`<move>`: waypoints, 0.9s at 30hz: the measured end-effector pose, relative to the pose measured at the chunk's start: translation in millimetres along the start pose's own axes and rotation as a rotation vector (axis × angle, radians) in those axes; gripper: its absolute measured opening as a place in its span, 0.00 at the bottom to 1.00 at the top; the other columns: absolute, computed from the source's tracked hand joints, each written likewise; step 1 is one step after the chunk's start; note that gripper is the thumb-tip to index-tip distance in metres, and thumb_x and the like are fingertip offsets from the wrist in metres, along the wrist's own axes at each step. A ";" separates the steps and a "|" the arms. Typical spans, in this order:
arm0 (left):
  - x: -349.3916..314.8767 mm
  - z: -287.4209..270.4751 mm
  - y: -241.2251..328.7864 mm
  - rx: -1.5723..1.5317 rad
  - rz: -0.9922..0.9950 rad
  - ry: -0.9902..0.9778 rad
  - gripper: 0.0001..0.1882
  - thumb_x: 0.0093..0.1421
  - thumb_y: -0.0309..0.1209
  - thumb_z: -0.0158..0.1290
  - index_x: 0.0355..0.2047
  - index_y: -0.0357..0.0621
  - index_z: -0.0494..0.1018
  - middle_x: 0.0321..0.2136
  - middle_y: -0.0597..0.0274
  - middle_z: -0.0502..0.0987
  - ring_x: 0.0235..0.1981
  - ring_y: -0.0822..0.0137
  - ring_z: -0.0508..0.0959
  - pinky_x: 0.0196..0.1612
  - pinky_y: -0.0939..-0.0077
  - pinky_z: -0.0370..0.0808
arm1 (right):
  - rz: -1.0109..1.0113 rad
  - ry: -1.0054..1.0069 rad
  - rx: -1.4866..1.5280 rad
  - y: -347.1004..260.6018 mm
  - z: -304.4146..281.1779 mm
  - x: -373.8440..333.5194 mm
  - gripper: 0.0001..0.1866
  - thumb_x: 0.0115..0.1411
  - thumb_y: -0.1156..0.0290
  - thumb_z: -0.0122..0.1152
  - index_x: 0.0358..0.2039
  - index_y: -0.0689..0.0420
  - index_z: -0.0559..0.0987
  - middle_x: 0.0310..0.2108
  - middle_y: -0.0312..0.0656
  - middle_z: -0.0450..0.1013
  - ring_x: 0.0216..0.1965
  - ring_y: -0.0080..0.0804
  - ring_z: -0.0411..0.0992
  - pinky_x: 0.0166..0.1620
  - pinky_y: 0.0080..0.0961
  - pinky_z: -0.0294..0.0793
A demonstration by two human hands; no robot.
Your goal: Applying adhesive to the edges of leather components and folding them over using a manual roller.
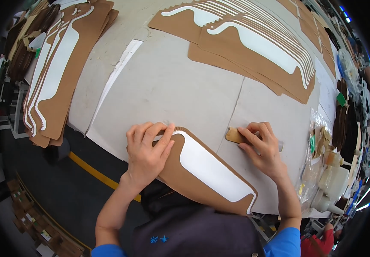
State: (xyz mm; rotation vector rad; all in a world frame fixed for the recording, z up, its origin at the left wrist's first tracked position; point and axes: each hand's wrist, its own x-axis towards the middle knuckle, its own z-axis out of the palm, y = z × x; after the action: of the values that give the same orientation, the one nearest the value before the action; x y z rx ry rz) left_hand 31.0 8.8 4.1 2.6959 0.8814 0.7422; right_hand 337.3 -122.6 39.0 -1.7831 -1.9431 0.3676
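Curved brown card-like sheet (198, 188) w/ white inset (215, 171), on grey bench (172, 85), long axis 10–4 o'clock; L hand (147, 145) nearer, touching 10-o'clock end, grip unclear; R hand (263, 146), apart at 2 o'clock, grasping tan blunt tool (233, 135).

Pale plastic bottles (334, 180) right of right hand (263, 147), clear film (305, 182) just beside them. Yellow floor stripe (93, 171) left of left hand (147, 144); brown boxes (31, 218) farther left. Co-worker's red sleeve (315, 247) beyond right hand.

Pale grey tabletop (172, 90): one flat brown panel with long white shape (213, 171), near edge; overlapping brown-and-white panels (255, 51), far side; brown-and-white panel stack (60, 79), left.
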 end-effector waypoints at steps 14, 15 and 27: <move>-7.1 1.4 0.6 0.145 0.278 0.108 0.18 0.54 0.24 0.68 0.46 0.39 0.84 0.41 0.61 0.78 0.42 0.58 0.77 0.45 0.61 0.74 | -0.042 0.175 -0.224 -8.7 21.9 -21.0 0.23 0.55 0.77 0.72 0.53 0.60 0.82 0.48 0.44 0.73 0.51 0.45 0.71 0.53 0.43 0.69; -11.4 0.6 4.8 0.095 0.254 0.118 0.17 0.54 0.26 0.68 0.46 0.39 0.83 0.42 0.61 0.79 0.44 0.59 0.78 0.47 0.62 0.74 | -0.055 0.185 -0.284 -8.9 22.6 -20.4 0.23 0.55 0.77 0.71 0.53 0.59 0.82 0.48 0.44 0.73 0.51 0.44 0.71 0.53 0.43 0.68; -20.0 2.6 10.8 0.001 0.039 0.172 0.16 0.55 0.24 0.67 0.45 0.39 0.84 0.46 0.62 0.82 0.47 0.58 0.79 0.49 0.62 0.74 | -0.309 0.219 0.053 -67.0 77.8 66.8 0.16 0.53 0.79 0.73 0.43 0.56 0.81 0.38 0.38 0.74 0.36 0.35 0.72 0.38 0.33 0.70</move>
State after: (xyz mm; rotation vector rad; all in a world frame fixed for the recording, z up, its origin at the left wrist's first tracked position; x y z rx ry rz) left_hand 23.8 -12.0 -2.4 2.6878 0.8686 0.9952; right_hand 237.3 -55.3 16.9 -1.3951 -1.9882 0.1123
